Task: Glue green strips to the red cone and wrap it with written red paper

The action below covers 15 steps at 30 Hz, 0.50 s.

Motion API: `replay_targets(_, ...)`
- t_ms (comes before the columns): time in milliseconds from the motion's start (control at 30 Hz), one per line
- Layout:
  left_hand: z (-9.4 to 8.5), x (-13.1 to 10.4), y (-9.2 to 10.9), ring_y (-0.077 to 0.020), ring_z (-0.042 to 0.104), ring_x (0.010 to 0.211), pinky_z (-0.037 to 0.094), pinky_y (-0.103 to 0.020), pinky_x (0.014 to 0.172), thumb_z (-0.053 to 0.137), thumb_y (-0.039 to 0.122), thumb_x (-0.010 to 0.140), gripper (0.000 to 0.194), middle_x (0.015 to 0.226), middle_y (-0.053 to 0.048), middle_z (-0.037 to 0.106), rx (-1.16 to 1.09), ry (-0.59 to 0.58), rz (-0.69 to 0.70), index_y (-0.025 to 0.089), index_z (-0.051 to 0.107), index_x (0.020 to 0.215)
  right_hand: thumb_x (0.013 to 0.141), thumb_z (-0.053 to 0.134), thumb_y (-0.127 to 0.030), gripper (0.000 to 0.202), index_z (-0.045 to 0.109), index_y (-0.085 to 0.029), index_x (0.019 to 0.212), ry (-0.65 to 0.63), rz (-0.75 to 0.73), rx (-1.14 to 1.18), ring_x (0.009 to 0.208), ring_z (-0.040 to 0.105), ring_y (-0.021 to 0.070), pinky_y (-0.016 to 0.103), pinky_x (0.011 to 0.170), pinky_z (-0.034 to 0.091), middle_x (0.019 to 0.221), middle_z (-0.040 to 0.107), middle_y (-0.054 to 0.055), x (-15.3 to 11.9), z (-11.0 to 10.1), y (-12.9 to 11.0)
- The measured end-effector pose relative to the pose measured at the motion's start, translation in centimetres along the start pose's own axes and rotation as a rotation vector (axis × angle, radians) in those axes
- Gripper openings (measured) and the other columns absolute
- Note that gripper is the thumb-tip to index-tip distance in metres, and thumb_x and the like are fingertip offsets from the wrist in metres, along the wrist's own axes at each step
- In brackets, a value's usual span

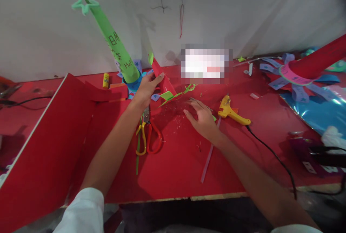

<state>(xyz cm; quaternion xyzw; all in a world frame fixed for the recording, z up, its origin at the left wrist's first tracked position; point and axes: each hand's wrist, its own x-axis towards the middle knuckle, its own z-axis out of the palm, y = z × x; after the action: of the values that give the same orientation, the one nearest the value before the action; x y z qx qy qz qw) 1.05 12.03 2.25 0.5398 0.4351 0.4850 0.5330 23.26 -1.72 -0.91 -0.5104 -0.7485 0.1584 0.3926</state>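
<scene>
My left hand (148, 86) has its thumb and fingers on a red paper piece (168, 86) that leans beside the green cone. Green leaf-like strips (178, 95) lie across the lower end of that red piece. To the right, my right hand (200, 117) hovers low over the red table with its fingers spread and nothing in them. Red-handled scissors (154, 137) and yellow-handled ones (142, 139) lie below my left wrist. A yellow glue gun (233, 112) rests right of my right hand, its translucent stick (211, 153) pointing toward me.
The green cone (116, 42) with a star top stands at the back left. A red board (45, 146) rises at the left. Behind is a grey wall (243, 9). At the right are a red cone (321, 60), blue foil (319, 112) and a black cord (273, 153).
</scene>
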Motion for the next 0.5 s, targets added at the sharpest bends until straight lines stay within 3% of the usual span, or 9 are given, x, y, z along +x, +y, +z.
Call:
replay_targets(200, 0.6, -0.7, 0.7, -0.0154, 0.071, 0.07, 0.06, -0.026, 0.059, 0.076, 0.055, 0.085, 0.039, 0.095, -0.006, 0.077, 0.056, -0.017, -0.012, 0.02, 0.067, 0.1, 0.103, 0.054, -0.031, 0.023, 0.069, -0.023, 0.118, 0.033, -0.08, 0.066, 0.125, 0.063, 0.0265, 0.046, 0.111, 0.049, 0.128, 0.069, 0.012, 0.1, -0.5, -0.3)
replay_targets(367, 1.0, -1.0, 1.1, -0.0161, 0.071, 0.069, 0.061, -0.028, 0.059, 0.078, 0.055, 0.083, 0.039, 0.091, -0.005, 0.078, 0.057, -0.007, -0.012, 0.021, 0.068, 0.099, 0.105, 0.052, -0.031, 0.024, 0.069, -0.026, 0.12, -0.123, -0.126, 0.065, 0.116, 0.067, 0.0254, 0.046, 0.107, 0.05, 0.119, 0.075, 0.007, -0.1, -0.7, -1.0)
replay_targets(500, 1.8, -1.7, 2.2, -0.018, 0.073, 0.079, 0.063, -0.031, 0.07, 0.08, 0.054, 0.081, 0.042, 0.096, -0.006, 0.078, 0.074, -0.059, 0.086, 0.021, 0.068, 0.103, 0.105, 0.052, -0.031, 0.027, 0.068, -0.023, 0.125, -0.193, -0.22, 0.031, 0.117, 0.066, 0.0272, 0.045, 0.102, 0.052, 0.122, 0.075, 0.01, -0.3, -0.4, -0.9)
